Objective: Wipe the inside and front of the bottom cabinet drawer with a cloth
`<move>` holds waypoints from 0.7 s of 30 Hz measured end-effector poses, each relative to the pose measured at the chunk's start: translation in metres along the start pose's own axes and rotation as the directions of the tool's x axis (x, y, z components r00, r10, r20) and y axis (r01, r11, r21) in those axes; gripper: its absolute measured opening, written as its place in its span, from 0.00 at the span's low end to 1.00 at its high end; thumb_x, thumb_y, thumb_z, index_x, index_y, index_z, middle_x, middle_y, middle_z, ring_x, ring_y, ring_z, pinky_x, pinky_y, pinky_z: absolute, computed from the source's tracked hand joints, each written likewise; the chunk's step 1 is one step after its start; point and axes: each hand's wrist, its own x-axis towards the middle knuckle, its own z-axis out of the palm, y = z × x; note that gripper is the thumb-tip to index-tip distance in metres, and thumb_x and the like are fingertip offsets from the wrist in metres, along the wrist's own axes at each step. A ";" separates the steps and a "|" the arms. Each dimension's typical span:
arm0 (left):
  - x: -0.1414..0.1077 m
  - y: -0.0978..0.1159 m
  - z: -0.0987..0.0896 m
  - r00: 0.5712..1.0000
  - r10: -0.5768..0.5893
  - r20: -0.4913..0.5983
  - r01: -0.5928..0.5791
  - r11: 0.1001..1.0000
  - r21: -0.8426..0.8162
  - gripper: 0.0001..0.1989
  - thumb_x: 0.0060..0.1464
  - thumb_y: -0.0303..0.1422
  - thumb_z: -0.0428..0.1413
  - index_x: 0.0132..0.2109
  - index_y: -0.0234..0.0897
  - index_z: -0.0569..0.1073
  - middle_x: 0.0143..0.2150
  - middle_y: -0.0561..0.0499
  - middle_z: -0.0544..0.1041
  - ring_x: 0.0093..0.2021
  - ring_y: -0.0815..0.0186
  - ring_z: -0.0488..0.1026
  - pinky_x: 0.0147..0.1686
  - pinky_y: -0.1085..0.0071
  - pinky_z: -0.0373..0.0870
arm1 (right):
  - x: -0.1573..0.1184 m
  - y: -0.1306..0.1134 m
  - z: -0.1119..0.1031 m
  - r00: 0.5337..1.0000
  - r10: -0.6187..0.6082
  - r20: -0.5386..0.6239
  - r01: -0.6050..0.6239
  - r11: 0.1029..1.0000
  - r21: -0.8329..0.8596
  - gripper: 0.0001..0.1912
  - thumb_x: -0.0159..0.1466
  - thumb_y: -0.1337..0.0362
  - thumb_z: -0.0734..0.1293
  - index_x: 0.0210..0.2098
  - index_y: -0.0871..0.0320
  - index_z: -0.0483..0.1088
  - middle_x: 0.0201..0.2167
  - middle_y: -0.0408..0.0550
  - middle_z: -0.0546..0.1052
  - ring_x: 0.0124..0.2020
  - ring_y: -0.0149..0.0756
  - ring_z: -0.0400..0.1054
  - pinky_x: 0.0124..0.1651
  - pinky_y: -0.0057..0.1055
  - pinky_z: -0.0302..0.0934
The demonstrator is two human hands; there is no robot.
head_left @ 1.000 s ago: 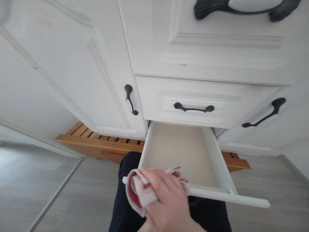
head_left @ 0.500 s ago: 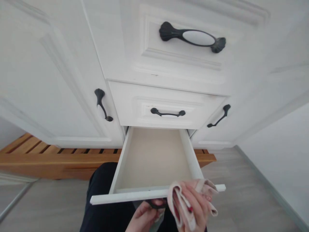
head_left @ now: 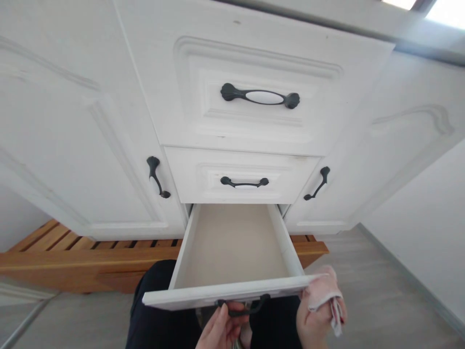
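Observation:
The lowest drawer (head_left: pixel 236 247) is pulled out, and its pale inside holds nothing. On its front, a black handle (head_left: pixel 257 306) is gripped by my left hand (head_left: pixel 221 329), whose fingers curl round its left part. My right hand (head_left: pixel 316 320) is closed on a pink cloth (head_left: pixel 325 291), at the right end of the drawer front. The cloth touches the top edge there and hangs in folds over my fingers.
Above are two shut drawers, an upper drawer (head_left: pixel 257 126) and a middle drawer (head_left: pixel 203 165). Cabinet doors with black handles flank them. A slatted wooden bench (head_left: pixel 127 261) runs beneath the cabinet. My knees (head_left: pixel 156 300) are under the drawer. A white wall (head_left: pixel 417 208) stands right.
My right hand has moved the pink cloth rightward along the drawer front to its right end. My left hand stays at the handle. The view has tilted up, showing more of the cabinet top.

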 end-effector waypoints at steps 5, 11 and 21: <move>0.021 0.018 0.015 0.996 0.092 0.014 -0.092 0.995 0.040 0.22 0.52 0.50 0.61 0.43 0.36 0.79 0.42 0.47 0.81 0.45 0.64 0.77 0.41 0.76 0.68 | -0.024 0.004 0.043 0.988 0.140 0.066 -0.148 0.979 0.141 0.23 0.69 0.52 0.56 0.47 0.65 0.71 0.41 0.66 0.75 0.49 0.57 0.67 0.51 0.54 0.61; 0.054 0.059 0.041 0.997 0.080 -0.013 -0.080 0.997 0.024 0.16 0.64 0.40 0.51 0.50 0.34 0.75 0.43 0.46 0.81 0.44 0.69 0.77 0.40 0.78 0.68 | -0.063 0.016 0.092 0.946 0.025 0.322 -0.149 0.917 0.369 0.23 0.71 0.57 0.52 0.58 0.58 0.68 0.57 0.60 0.70 0.56 0.52 0.66 0.53 0.49 0.65; 0.086 0.093 0.055 0.988 0.150 -0.045 -0.145 0.984 0.099 0.11 0.62 0.31 0.55 0.49 0.28 0.73 0.35 0.43 0.82 0.41 0.66 0.81 0.36 0.82 0.71 | 0.074 -0.029 0.060 0.955 0.298 -0.008 -0.268 0.869 0.415 0.26 0.68 0.59 0.57 0.62 0.62 0.63 0.60 0.66 0.67 0.63 0.57 0.56 0.64 0.62 0.48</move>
